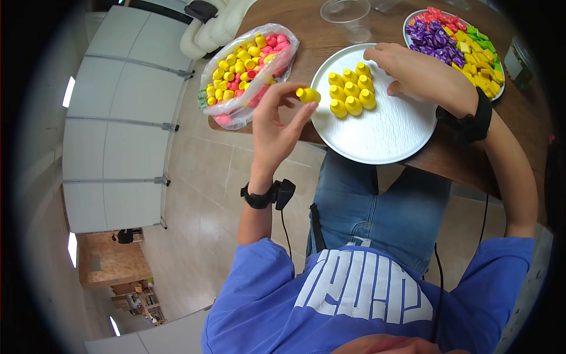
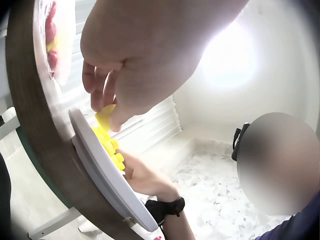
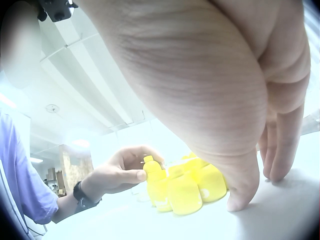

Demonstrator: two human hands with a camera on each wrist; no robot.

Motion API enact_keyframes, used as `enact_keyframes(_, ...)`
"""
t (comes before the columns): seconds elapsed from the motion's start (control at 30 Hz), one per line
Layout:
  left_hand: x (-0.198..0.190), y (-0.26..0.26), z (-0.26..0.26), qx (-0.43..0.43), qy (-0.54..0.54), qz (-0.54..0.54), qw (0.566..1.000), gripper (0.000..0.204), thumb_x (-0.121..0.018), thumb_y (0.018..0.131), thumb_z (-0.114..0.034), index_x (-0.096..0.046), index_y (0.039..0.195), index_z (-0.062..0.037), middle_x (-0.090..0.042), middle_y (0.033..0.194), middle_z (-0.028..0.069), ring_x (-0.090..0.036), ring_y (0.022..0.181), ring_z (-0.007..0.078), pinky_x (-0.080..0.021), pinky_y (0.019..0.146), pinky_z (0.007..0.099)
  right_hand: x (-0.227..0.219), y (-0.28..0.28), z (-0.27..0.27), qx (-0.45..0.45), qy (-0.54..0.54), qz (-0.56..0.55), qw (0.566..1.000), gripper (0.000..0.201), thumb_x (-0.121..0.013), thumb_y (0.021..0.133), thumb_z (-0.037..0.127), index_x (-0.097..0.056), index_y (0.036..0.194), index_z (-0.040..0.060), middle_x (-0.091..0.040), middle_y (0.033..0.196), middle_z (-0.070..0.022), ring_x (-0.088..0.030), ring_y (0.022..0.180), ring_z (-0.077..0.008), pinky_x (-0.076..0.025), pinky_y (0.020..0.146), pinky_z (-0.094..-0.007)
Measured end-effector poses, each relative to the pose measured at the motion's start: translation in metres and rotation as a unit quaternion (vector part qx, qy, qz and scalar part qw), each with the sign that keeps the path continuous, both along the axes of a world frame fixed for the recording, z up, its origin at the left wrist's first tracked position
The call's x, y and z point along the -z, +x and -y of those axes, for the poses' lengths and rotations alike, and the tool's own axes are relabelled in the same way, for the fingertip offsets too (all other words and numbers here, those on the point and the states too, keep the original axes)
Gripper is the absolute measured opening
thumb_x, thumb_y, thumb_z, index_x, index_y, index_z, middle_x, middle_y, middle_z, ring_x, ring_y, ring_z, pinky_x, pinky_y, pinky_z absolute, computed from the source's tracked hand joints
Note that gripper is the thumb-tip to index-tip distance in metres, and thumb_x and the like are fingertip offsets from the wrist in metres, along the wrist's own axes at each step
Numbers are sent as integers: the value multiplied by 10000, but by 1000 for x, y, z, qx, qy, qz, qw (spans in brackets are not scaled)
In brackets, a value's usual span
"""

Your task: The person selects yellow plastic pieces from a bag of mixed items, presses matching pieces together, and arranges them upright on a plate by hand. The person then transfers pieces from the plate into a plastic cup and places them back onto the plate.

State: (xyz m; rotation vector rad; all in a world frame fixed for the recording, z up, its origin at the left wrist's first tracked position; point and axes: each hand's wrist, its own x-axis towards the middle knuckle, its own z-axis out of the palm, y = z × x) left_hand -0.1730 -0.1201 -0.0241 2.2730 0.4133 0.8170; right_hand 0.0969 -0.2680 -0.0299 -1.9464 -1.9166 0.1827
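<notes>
My left hand (image 1: 274, 127) pinches a small yellow toy bottle (image 1: 309, 95) between thumb and fingers, tilted on its side at the left rim of a round white plate (image 1: 392, 133). On the plate several matching yellow bottles (image 1: 352, 89) stand upright, packed in close rows. Over the plate's far right part is my right hand (image 1: 421, 76), its fingers relaxed and pointing down beside the group. In the right wrist view its thumb and fingertips reach down to the white surface, next to the nearest bottles (image 3: 185, 194), with nothing held between them.
A clear plastic bag (image 1: 288, 59) of yellow and pink bottles lies at the table's left edge. Another plate (image 1: 407, 25) at the back right bears purple (image 1: 433, 41), yellow, red and green pieces. A clear cup (image 1: 348, 15) and a jar (image 1: 519, 62) stand nearby.
</notes>
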Motion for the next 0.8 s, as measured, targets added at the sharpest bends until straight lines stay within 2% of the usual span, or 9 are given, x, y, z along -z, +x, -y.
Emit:
enact_keyframes(0.1, -17, 11, 5, 10, -28, 55, 998, 327, -822, 871, -91, -704, 1162, 1, -726, 1110, 78, -658, 931, 131, -519, 822, 268, -5, -1, 0, 6, -17, -18, 1000, 660, -767, 817, -58, -498, 1411, 45, -546, 1448, -171, -607, 1272, -332, -530, 1043, -396)
enact_keyframes(0.23, -22, 35, 13, 49, 39, 43, 997, 348, -813, 874, -88, -692, 1188, -2, -734, 1124, 102, -695, 979, 167, -540, 846, 293, 3, 2, -1, 2, 5, -1, 1000, 655, -765, 820, -55, -498, 1409, 48, -548, 1443, -171, -613, 1263, -333, -531, 1037, -397)
enact_keyframes(0.37, -17, 50, 19, 31, 56, 22, 998, 372, -811, 864, -98, -685, 1200, 2, -749, 1086, 123, -715, 982, 204, -549, 853, 323, -1, 2, 0, -9, 0, -7, 1000, 655, -770, 813, -48, -500, 1403, 43, -558, 1419, -175, -624, 1232, -339, -533, 1017, -406)
enact_keyframes(0.43, -15, 53, 19, 21, 108, 2, 994, 364, -801, 860, -85, -688, 1195, 4, -748, 1089, 131, -721, 980, 214, -552, 845, 328, -2, 2, -1, -11, -12, 2, 1000, 658, -773, 810, -46, -500, 1402, 41, -562, 1412, -176, -628, 1219, -342, -535, 1010, -409)
enact_keyframes(0.8, -15, 55, 23, 34, 111, -1, 993, 351, -799, 851, -84, -696, 1174, 6, -750, 1081, 131, -730, 965, 220, -556, 833, 336, -2, 2, -2, -3, -11, -7, 1000, 687, -796, 786, -43, -500, 1401, 37, -571, 1393, -167, -649, 1176, -336, -543, 985, -416)
